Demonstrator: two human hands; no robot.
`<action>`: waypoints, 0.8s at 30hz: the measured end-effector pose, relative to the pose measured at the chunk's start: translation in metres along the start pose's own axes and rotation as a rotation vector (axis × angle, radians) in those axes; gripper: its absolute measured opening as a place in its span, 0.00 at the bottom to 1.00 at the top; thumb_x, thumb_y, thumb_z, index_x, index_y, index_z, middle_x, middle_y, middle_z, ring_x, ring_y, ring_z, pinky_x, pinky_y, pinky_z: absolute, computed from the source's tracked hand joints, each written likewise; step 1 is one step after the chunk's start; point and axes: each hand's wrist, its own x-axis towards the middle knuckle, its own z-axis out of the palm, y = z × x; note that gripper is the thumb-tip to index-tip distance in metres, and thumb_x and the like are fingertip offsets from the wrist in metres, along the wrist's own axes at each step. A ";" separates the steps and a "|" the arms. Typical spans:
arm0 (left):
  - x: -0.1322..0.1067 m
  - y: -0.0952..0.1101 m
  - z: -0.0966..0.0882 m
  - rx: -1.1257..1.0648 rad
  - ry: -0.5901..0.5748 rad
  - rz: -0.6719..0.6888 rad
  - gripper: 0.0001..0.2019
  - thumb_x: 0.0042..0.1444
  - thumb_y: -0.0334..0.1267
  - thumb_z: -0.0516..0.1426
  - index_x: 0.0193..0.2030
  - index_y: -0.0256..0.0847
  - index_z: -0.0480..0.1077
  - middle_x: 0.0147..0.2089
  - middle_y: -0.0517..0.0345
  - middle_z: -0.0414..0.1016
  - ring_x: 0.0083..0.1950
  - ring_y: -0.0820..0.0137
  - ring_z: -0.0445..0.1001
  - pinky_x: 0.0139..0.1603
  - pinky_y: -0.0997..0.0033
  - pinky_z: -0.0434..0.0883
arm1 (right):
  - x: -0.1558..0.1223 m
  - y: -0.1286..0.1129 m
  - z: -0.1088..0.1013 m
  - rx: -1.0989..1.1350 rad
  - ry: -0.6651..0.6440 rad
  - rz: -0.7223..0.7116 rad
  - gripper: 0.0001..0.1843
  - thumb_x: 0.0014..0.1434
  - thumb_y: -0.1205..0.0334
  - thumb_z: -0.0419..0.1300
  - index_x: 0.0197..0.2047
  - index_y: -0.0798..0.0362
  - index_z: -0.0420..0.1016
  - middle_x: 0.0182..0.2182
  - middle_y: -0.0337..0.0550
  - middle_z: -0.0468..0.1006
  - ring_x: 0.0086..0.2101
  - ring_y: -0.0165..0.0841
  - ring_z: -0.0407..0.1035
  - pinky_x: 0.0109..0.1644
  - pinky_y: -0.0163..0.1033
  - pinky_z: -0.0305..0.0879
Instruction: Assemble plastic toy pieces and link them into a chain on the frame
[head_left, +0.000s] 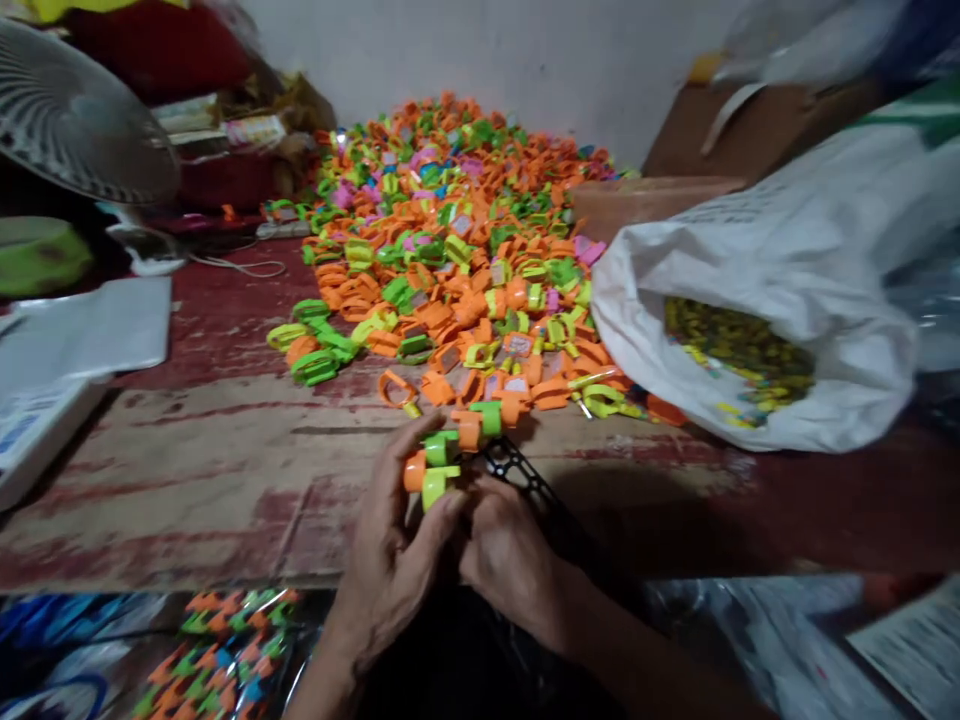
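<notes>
My left hand [397, 540] is closed around a small cluster of orange and green plastic rings [435, 462] near the front of the table. My right hand [510, 555] is closed right beside it, fingers pinching a black perforated plastic strip [525, 475] that the rings sit on. Both hands touch at the fingertips. Just beyond them spreads a large heap of loose orange, green, yellow and pink plastic rings [457, 240] across the worn red tabletop [225, 470].
A white plastic bag [787, 270] with yellow pieces lies open at the right, a cardboard box [720, 130] behind it. A fan [75, 120] and papers [90, 330] stand at the left. A packet of finished ring strips [225, 640] lies at the lower left.
</notes>
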 end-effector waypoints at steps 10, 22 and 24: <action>0.005 0.006 0.003 0.028 0.052 0.051 0.28 0.64 0.46 0.57 0.69 0.49 0.59 0.65 0.52 0.69 0.63 0.60 0.70 0.64 0.61 0.69 | 0.014 0.056 -0.114 -0.559 0.293 0.020 0.17 0.67 0.69 0.49 0.51 0.59 0.75 0.47 0.54 0.78 0.47 0.42 0.72 0.52 0.44 0.68; 0.011 0.020 -0.007 0.155 -0.053 0.015 0.31 0.62 0.50 0.58 0.70 0.46 0.58 0.69 0.51 0.65 0.71 0.55 0.61 0.70 0.54 0.61 | 0.044 0.125 -0.124 -0.932 -0.014 0.026 0.13 0.57 0.76 0.51 0.38 0.57 0.76 0.42 0.59 0.74 0.42 0.47 0.65 0.38 0.45 0.62; 0.014 0.024 -0.010 0.218 -0.052 0.042 0.28 0.64 0.52 0.54 0.69 0.47 0.60 0.71 0.52 0.61 0.73 0.54 0.57 0.72 0.51 0.58 | 0.045 0.123 -0.124 -0.831 0.018 0.048 0.13 0.56 0.77 0.51 0.37 0.59 0.75 0.42 0.59 0.75 0.43 0.47 0.66 0.39 0.45 0.61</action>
